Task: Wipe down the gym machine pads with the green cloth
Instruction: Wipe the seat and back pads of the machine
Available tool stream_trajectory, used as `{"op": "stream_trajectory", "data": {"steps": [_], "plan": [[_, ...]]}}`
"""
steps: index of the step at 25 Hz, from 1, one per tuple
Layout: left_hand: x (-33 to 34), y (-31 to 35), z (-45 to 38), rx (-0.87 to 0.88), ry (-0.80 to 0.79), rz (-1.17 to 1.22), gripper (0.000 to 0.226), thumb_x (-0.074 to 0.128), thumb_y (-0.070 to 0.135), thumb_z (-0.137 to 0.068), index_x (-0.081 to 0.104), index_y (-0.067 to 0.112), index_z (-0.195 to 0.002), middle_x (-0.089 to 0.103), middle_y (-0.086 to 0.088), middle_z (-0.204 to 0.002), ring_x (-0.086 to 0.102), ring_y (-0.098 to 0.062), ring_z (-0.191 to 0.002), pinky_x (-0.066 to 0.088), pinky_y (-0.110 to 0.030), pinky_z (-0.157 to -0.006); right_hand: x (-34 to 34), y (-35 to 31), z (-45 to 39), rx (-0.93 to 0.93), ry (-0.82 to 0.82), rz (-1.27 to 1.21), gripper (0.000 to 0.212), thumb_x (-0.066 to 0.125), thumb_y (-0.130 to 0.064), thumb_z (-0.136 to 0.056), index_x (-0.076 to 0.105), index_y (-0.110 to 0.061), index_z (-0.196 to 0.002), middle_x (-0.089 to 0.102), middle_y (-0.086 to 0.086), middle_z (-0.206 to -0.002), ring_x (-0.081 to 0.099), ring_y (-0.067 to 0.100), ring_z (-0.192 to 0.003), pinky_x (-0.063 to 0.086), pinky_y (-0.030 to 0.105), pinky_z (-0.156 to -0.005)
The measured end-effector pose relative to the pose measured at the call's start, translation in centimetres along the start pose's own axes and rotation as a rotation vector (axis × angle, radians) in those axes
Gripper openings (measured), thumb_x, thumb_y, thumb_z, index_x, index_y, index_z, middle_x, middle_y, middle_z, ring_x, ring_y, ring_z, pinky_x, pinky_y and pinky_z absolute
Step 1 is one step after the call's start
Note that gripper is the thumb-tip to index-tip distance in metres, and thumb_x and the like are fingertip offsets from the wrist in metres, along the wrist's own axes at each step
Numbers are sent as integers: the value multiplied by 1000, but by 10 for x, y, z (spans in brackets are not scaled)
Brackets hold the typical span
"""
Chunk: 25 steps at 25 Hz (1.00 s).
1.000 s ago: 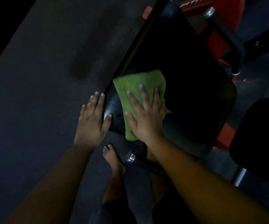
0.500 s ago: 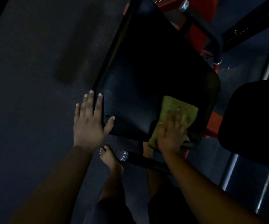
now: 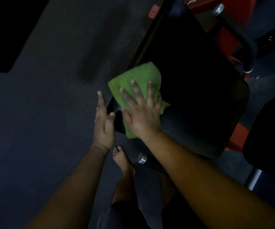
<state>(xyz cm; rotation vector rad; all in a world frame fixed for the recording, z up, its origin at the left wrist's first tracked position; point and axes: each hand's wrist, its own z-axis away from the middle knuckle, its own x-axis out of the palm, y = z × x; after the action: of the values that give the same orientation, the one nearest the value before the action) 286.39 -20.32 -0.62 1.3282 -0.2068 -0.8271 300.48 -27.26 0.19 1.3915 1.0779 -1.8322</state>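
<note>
A black seat pad (image 3: 199,90) of a red-framed gym machine fills the upper right of the head view. The green cloth (image 3: 138,78) lies flat on the pad's near left corner. My right hand (image 3: 141,113) presses down on the cloth with straight, spread fingers. My left hand (image 3: 103,124) is at the pad's left edge, fingers straight, its thumb against the pad's side.
A red frame (image 3: 237,138) shows under the pad and behind it. A black handle bar (image 3: 237,28) with a chrome cap rises at the upper right. Another black pad (image 3: 268,134) sits at the right edge. A chrome-tipped bar (image 3: 142,158) and my bare foot (image 3: 121,159) are below on dark floor.
My right hand has slid the green cloth from the pad's near right corner back to its near left corner. My left hand has turned more on edge beside the pad.
</note>
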Motion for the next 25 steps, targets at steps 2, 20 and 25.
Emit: {"op": "stream_trajectory", "data": {"steps": [2, 20, 25], "plan": [[-1, 3, 4, -81, 5, 55, 69, 31, 47, -95, -1, 40, -156, 2, 20, -166, 5, -4, -155, 9, -54, -127, 6, 7, 46, -151, -50, 15, 64, 45, -55, -97, 26, -44, -157, 11, -7, -169, 0, 40, -154, 20, 69, -113], [10, 23, 0, -59, -145, -907, 76, 20, 60, -102, 2, 16, -162, 8, -10, -170, 10, -29, -156, 15, -51, -125, -14, 95, 29, -13, -106, 42, 69, 48, -64, -92, 25, -47, -155, 17, -3, -167, 23, 45, -144, 37, 61, -103], [9, 88, 12, -262, -403, -1081, 87, 24, 69, -99, -17, 22, -160, -12, -6, -170, -4, -24, -157, 9, -52, -126, -51, 149, 112, 148, -431, 44, 55, 52, -32, -98, 38, -48, -149, 34, -2, -155, 38, 30, -125, 50, 39, -93]]}}
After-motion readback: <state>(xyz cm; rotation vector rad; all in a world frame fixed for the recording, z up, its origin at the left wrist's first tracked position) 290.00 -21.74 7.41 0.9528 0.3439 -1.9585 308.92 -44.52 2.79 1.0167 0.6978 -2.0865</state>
